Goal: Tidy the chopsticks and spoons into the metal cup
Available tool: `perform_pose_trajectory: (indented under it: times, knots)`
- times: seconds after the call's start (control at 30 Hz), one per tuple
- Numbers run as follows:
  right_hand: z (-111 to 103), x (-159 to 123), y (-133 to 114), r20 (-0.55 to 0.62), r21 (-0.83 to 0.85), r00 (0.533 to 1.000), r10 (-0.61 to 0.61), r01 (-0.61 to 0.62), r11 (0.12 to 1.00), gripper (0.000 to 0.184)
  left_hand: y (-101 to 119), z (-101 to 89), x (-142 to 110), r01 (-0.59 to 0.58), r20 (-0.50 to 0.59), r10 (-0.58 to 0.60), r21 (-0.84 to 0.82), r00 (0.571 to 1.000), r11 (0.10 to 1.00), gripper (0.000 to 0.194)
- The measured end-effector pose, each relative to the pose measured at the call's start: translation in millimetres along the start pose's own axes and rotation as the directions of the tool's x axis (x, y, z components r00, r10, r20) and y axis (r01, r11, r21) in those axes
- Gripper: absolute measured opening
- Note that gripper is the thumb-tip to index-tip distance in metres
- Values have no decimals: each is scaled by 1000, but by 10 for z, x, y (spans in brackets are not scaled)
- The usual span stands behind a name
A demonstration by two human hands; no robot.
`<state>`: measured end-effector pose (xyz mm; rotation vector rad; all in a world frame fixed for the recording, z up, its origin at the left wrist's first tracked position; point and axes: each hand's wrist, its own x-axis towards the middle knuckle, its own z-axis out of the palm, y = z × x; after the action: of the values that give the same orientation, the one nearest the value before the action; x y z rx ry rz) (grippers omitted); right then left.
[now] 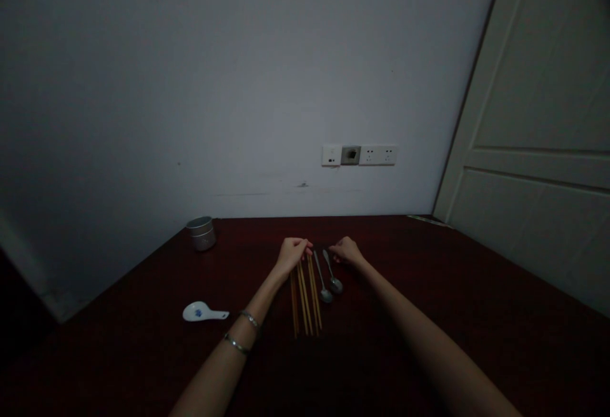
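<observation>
Several wooden chopsticks (305,299) lie side by side on the dark red table, pointing toward me. My left hand (293,253) is over their far ends, its fingers drawn together; whether they grip a chopstick is hidden. To the right of the chopsticks lie two metal spoons, bowls toward me: one spoon (326,295) next to the chopsticks, another spoon (336,285) slightly farther right. My right hand (347,251) rests beside the right spoon's handle tip with curled fingers. I cannot see anything between them.
A white ceramic spoon (197,311) with a blue mark lies left of my left forearm. At the table's back left stands a grey metal canister (202,234). Behind the table (395,239) rises a wall with sockets (378,155); a pale panelled door (534,169) is at right.
</observation>
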<state>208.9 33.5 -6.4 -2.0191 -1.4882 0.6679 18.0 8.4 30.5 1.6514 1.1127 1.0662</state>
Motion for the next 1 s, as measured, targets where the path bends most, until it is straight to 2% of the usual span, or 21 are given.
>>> perform_pose_trajectory:
  times: [0.13,0.23,0.27,0.33,0.57,0.67,0.8,0.9,1.0]
  knots:
    - [-156,-143,179,-175,-117,983,-56,36,993,28,-9,9,-3,-10,3,10,7,1000,1000,27]
    - [-202,-284,361,-273,-357,926,-261,155,921,32,-21,25,-3,-23,13,22,27,1000,999,28]
    - [-197,-324,421,-272,-425,906,-324,189,885,33,-27,33,-3,-26,15,25,38,1000,999,28]
    - [-171,-377,525,-250,-491,894,-373,215,844,35,-43,50,-4,-29,17,28,62,999,998,28]
    - [-131,-364,643,-222,-502,912,-345,196,842,39,-40,123,-17,-94,34,90,122,995,988,29]
    - [-148,-354,644,-219,-481,916,-335,197,854,39,108,170,-66,-128,54,123,95,991,987,30]
    - [-156,-354,652,-220,-466,920,-324,193,864,38,459,157,-254,-153,110,146,65,983,986,32]
    - [-157,-356,660,-226,-466,919,-324,190,864,38,711,-9,-449,-209,162,186,144,969,967,31]
    - [-163,-361,665,-226,-471,918,-327,191,861,39,855,-326,-603,-308,242,240,303,940,902,27]
